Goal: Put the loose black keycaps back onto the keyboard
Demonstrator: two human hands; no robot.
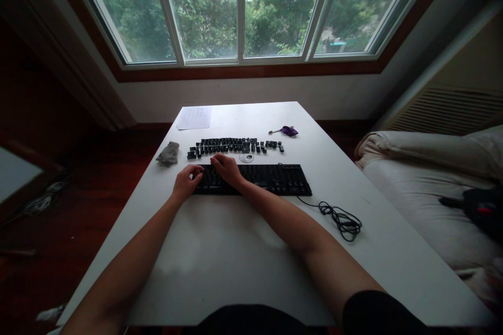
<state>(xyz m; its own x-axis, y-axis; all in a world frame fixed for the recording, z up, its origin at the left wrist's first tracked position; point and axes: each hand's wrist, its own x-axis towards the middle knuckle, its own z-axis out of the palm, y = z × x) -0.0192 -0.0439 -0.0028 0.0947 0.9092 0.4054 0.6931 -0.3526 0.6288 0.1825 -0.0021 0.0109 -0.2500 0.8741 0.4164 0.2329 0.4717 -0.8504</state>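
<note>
A black keyboard lies flat on the white table. At its left end my left hand rests with curled fingers closed about the corner. My right hand is over the keyboard's upper left part, thumb and fingertips pinched together; anything between them is too small to make out. Just beyond the keyboard, loose black keycaps stand in rough rows. Close to my right hand lies a small round silver-and-white disc.
A grey cloth lies left of the keycaps. Farther back are paper sheets and a purple object with a thin handle. The coiled cable sits at right. A covered sofa stands beside the table, with windows ahead.
</note>
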